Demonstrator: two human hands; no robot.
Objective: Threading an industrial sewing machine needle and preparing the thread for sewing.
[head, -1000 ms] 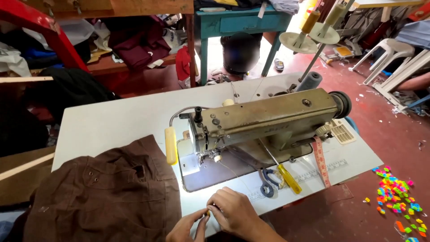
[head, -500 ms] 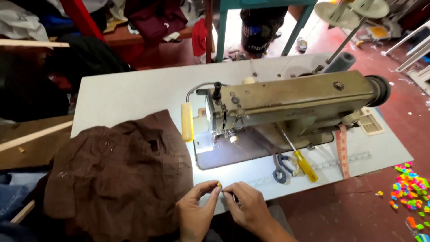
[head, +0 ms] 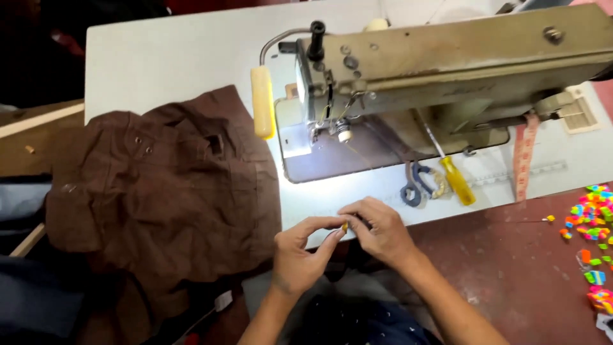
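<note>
My left hand (head: 299,252) and my right hand (head: 381,229) meet at the near edge of the white sewing table (head: 172,61). Together their fingertips pinch a tiny yellow piece (head: 345,225); what it is I cannot tell. An olive industrial sewing machine (head: 460,61) stands behind the hands, its lit needle area (head: 327,128) just beyond them. A crumpled brown garment (head: 163,188) lies on the table to the left of my left hand.
A yellow-handled screwdriver (head: 456,179) and blue-handled scissors (head: 414,185) lie by the machine base. A measuring tape (head: 525,153) hangs over the table edge. Colourful small bits (head: 594,236) are scattered on the red floor at right. Dark cloth covers my lap.
The view has moved closer and lower over the table. My hands have stayed together at the table's near edge, still pinching the small yellow piece.
</note>
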